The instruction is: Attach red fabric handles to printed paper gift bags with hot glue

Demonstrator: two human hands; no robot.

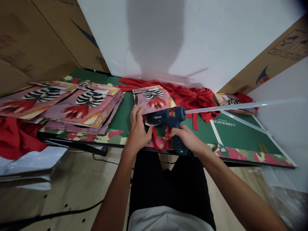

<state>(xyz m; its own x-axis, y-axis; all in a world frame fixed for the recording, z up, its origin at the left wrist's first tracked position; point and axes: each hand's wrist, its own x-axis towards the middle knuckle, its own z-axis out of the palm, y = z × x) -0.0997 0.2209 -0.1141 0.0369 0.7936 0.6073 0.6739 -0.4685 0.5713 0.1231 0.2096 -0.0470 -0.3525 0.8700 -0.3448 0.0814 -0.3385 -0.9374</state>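
Observation:
My right hand (184, 136) is closed round the handle of a dark blue glue gun (176, 120), from whose back a long clear glue stick (240, 105) sticks out to the right. The gun's nozzle end points left, at the lower edge of a printed card (155, 98). My left hand (139, 130) holds that card's lower left edge, thumb near the nozzle. A red ribbon (159, 141) hangs in a loop below the card, between my two hands. The nozzle tip is hidden by my left fingers.
Stacks of printed cards (89, 106) lie left on the green board (243, 131). Red ribbons (192, 96) are heaped behind the card. More red fabric (19, 138) hangs at far left. White strips lie at right. Cardboard boxes (31, 41) and a white panel (202, 32) stand behind.

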